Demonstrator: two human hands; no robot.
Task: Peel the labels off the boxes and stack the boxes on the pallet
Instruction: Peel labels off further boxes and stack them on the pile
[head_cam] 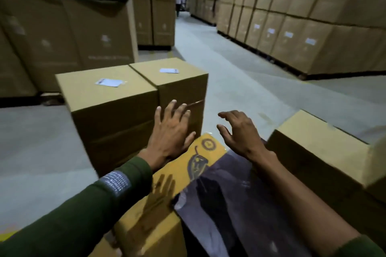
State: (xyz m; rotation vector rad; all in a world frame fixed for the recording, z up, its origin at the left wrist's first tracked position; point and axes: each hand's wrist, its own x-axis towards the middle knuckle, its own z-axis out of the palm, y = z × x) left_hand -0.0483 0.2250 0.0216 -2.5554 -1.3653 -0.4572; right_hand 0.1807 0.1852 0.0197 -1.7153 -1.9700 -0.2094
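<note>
Nearest the lens, a yellow printed box (167,190) sits low in the view beside a sheet of dark glossy plastic (225,204), which reflects both arms. Over that box reaches the left hand (170,131), fingers spread and straight, its fingertips against or just short of the front face of a plain brown box (181,87); contact cannot be told. That box stands touching a second brown box (108,102) on its left, and each carries a white label (169,70) on its top face, the other label (109,82) lying slightly skewed. To the right, the right hand (238,131) hangs in the air above the plastic, fingers loosely curled and holding nothing. Another brown box (325,148) lies tilted at the right edge. Tall stacks of cartons (292,16) line the grey concrete floor (219,64) on both sides of the aisle
</note>
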